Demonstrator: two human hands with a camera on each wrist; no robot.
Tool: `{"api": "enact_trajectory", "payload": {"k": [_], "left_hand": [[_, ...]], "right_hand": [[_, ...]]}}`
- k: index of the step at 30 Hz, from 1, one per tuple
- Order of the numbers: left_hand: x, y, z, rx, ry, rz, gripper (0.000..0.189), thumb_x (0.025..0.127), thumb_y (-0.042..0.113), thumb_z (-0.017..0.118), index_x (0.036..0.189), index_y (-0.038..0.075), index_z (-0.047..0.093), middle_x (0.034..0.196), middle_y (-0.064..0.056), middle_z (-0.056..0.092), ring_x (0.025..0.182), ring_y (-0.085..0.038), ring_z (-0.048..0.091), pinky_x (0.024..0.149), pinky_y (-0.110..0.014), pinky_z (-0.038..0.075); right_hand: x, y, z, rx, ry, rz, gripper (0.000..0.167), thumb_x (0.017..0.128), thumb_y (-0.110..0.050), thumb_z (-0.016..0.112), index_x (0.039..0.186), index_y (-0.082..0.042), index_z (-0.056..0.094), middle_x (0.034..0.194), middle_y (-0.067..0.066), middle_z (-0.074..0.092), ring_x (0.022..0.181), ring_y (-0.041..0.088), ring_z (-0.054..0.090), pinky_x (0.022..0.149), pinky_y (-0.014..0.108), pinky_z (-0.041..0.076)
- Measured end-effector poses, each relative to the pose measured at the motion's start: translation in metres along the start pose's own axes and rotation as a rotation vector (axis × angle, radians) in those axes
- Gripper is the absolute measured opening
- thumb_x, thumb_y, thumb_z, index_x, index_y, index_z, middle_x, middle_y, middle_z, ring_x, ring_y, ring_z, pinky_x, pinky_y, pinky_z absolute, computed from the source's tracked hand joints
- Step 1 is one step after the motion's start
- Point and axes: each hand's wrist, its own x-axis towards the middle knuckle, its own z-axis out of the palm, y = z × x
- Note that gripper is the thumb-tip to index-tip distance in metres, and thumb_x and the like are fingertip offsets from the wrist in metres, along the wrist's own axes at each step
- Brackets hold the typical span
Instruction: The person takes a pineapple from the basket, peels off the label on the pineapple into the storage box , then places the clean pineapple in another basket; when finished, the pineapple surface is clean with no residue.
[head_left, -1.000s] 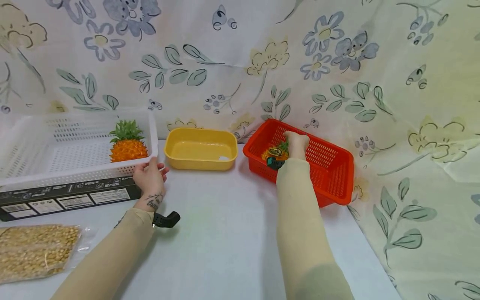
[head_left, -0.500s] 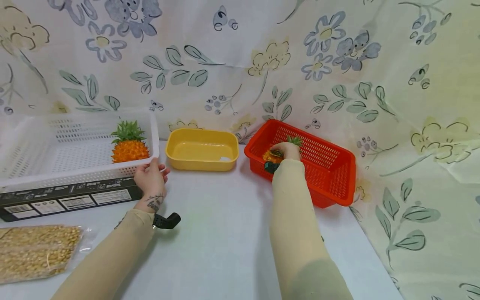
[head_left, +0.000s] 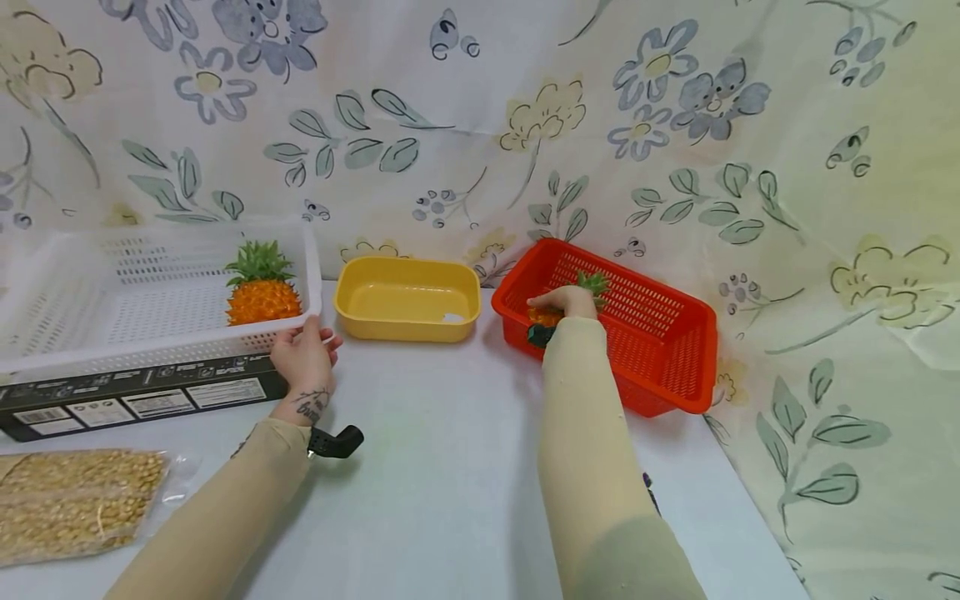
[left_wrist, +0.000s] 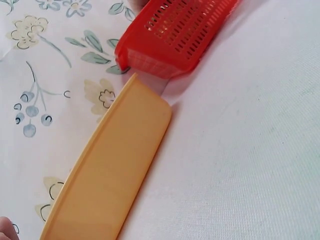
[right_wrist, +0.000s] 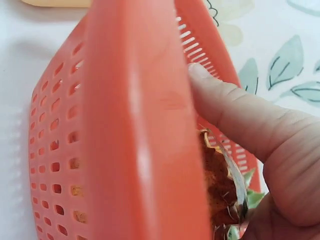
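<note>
My left hand (head_left: pixel 306 358) holds the near right corner of a white basket (head_left: pixel 135 337), with the thumb at its rim and other fingers below. An orange pineapple with a green crown (head_left: pixel 262 302) lies inside that corner. My right hand (head_left: pixel 570 302) reaches into a red basket (head_left: pixel 660 321), over another pineapple (head_left: pixel 543 317), whose green leaves show just beyond the hand. In the right wrist view, one straight digit (right_wrist: pixel 232 110) points along the inside of the red basket; brown-orange pineapple skin (right_wrist: pixel 220 185) lies beside it. The other fingers' hold is hidden.
A yellow tub (head_left: pixel 405 330) with a small white patch inside stands between the baskets. Below the white basket is a black printed box (head_left: pixel 150 397). A clear bag of pale grains (head_left: pixel 75 504) lies at front left. Floral cloth (head_left: pixel 480 125) hangs behind the white table.
My right hand has moved slightly left and nearer, from the pineapple's leaves to over its body. The leaves now show farther right. My left hand has stayed at the white basket's corner.
</note>
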Motion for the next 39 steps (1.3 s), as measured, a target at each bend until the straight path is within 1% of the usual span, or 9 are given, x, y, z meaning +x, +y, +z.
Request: {"api": "enact_trajectory", "payload": {"k": [2, 7, 9, 12, 16, 22, 27, 33, 39], "left_hand": [[0.0, 0.0, 0.0, -0.004, 0.004, 0.0, 0.015, 0.09, 0.031, 0.058, 0.095, 0.018, 0.052, 0.074, 0.0, 0.062, 0.05, -0.008, 0.06, 0.046, -0.019, 0.048], [-0.002, 0.002, 0.001, -0.009, 0.002, -0.009, 0.016, 0.09, 0.031, 0.058, 0.096, 0.018, 0.052, 0.074, 0.001, 0.061, 0.05, -0.007, 0.06, 0.045, -0.018, 0.048], [-0.003, 0.003, 0.0, -0.008, -0.004, -0.011, 0.016, 0.09, 0.032, 0.058, 0.096, 0.018, 0.051, 0.074, 0.001, 0.061, 0.05, -0.007, 0.06, 0.045, -0.018, 0.047], [-0.003, 0.004, 0.0, -0.017, -0.007, -0.01, 0.016, 0.09, 0.031, 0.058, 0.097, 0.018, 0.051, 0.074, 0.001, 0.061, 0.05, -0.007, 0.06, 0.044, -0.018, 0.047], [-0.003, 0.005, 0.001, -0.019, 0.001, -0.017, 0.015, 0.09, 0.031, 0.058, 0.096, 0.018, 0.052, 0.075, 0.001, 0.06, 0.051, -0.007, 0.06, 0.045, -0.018, 0.048], [-0.003, 0.005, 0.001, 0.002, 0.004, -0.028, 0.017, 0.09, 0.033, 0.058, 0.097, 0.019, 0.051, 0.077, 0.001, 0.06, 0.053, -0.008, 0.061, 0.048, -0.019, 0.049], [-0.002, 0.004, 0.0, 0.005, 0.002, -0.03, 0.017, 0.09, 0.033, 0.058, 0.097, 0.019, 0.05, 0.078, 0.001, 0.06, 0.053, -0.007, 0.061, 0.047, -0.018, 0.048], [-0.002, 0.003, 0.0, 0.004, 0.008, -0.023, 0.016, 0.09, 0.032, 0.058, 0.096, 0.019, 0.051, 0.079, 0.0, 0.061, 0.052, -0.007, 0.06, 0.047, -0.018, 0.048], [-0.003, 0.004, 0.0, 0.001, 0.005, -0.022, 0.015, 0.09, 0.032, 0.057, 0.095, 0.019, 0.051, 0.076, 0.002, 0.06, 0.051, -0.007, 0.06, 0.046, -0.017, 0.047]], "right_hand": [[-0.004, 0.001, 0.002, -0.005, 0.054, -0.013, 0.086, 0.081, -0.033, 0.07, 0.143, -0.008, 0.016, 0.14, 0.01, 0.037, 0.124, 0.024, 0.035, 0.103, 0.035, 0.039], [-0.023, 0.003, 0.009, -0.054, 0.22, -0.033, 0.112, 0.074, -0.029, 0.076, 0.144, -0.012, -0.01, 0.141, 0.021, 0.025, 0.127, 0.031, 0.027, 0.104, 0.04, 0.038], [-0.029, 0.003, 0.01, -0.073, 0.247, -0.043, 0.116, 0.073, -0.029, 0.076, 0.145, -0.013, -0.013, 0.142, 0.023, 0.021, 0.129, 0.033, 0.024, 0.105, 0.041, 0.036], [-0.037, 0.003, 0.013, -0.094, 0.265, -0.048, 0.116, 0.074, -0.028, 0.075, 0.145, -0.011, -0.014, 0.143, 0.025, 0.018, 0.129, 0.034, 0.023, 0.106, 0.042, 0.035], [-0.039, 0.002, 0.016, -0.107, 0.291, -0.035, 0.111, 0.075, -0.028, 0.074, 0.146, -0.009, -0.009, 0.142, 0.025, 0.019, 0.128, 0.033, 0.026, 0.104, 0.041, 0.037], [-0.027, 0.005, 0.013, -0.114, 0.31, -0.043, 0.109, 0.072, -0.032, 0.075, 0.145, -0.01, -0.001, 0.14, 0.024, 0.02, 0.126, 0.033, 0.027, 0.102, 0.041, 0.039], [-0.021, 0.008, 0.011, -0.123, 0.306, -0.107, 0.105, 0.071, -0.037, 0.074, 0.143, -0.008, 0.003, 0.14, 0.023, 0.021, 0.127, 0.033, 0.025, 0.102, 0.041, 0.039], [-0.025, 0.005, 0.006, -0.132, 0.297, -0.15, 0.106, 0.072, -0.04, 0.073, 0.144, -0.007, 0.003, 0.138, 0.021, 0.026, 0.125, 0.031, 0.03, 0.102, 0.04, 0.039], [-0.03, -0.002, -0.001, -0.126, 0.284, -0.166, 0.111, 0.072, -0.041, 0.073, 0.147, -0.011, -0.004, 0.14, 0.019, 0.027, 0.125, 0.03, 0.031, 0.102, 0.04, 0.04]]}}
